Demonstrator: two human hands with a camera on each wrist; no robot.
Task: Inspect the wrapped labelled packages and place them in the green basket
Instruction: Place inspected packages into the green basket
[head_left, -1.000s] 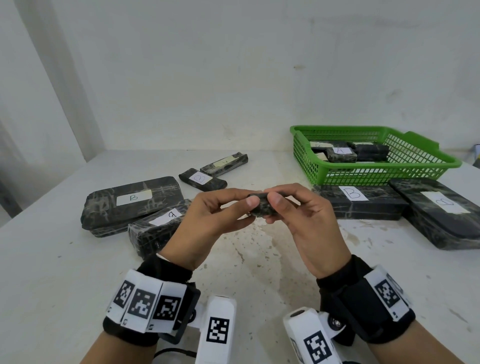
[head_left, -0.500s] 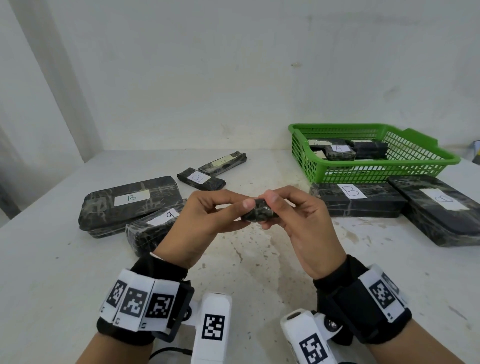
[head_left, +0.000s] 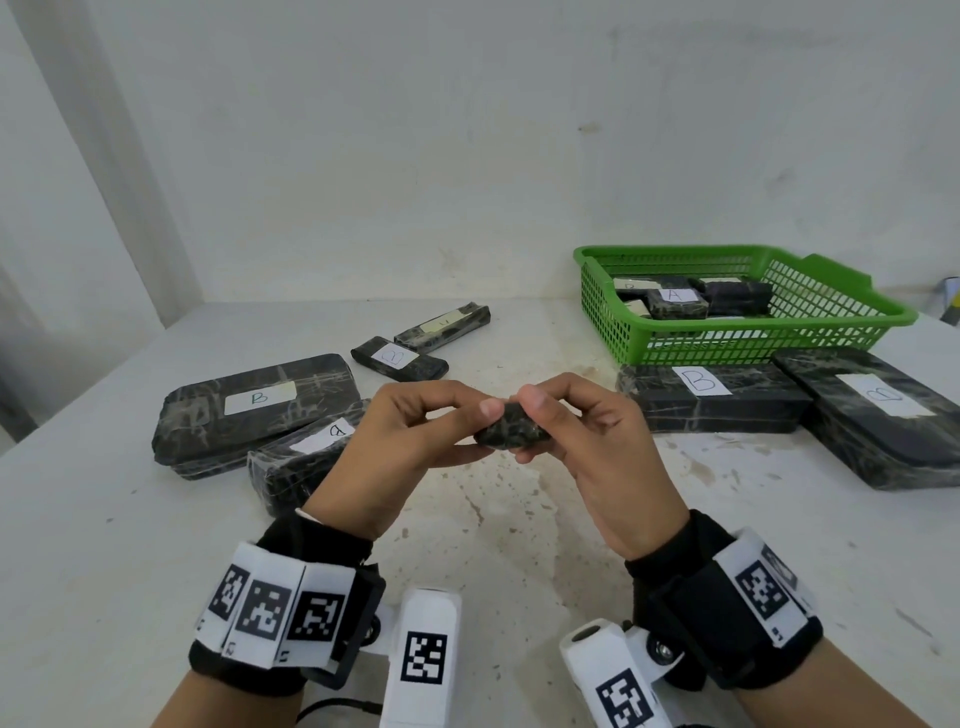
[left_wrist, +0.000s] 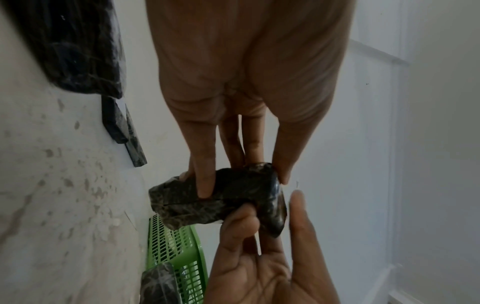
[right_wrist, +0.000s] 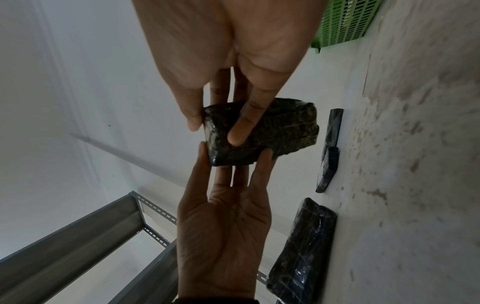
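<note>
I hold a small dark package wrapped in shiny plastic (head_left: 511, 429) up in the air over the white speckled table (head_left: 493, 519). My left hand (head_left: 410, 441) pinches one end with thumb and fingers. My right hand (head_left: 587, 441) pinches the other end the same way. No label shows on it from here.

The green plastic basket with holes in its sides (head_left: 831, 332) sits far to my right, near the wall. A few small wrapped packages lie inside it, and one has an A label (head_left: 674, 296).

Two big flat wrapped boxes lie just in front of the basket: one with a B label (head_left: 711, 397) and another to its right (head_left: 883, 421).

To my left lie a big flat box marked B (head_left: 254, 405), a wrapped block (head_left: 296, 462) beside my left wrist, and two thin packages (head_left: 400, 358) further back.
</note>
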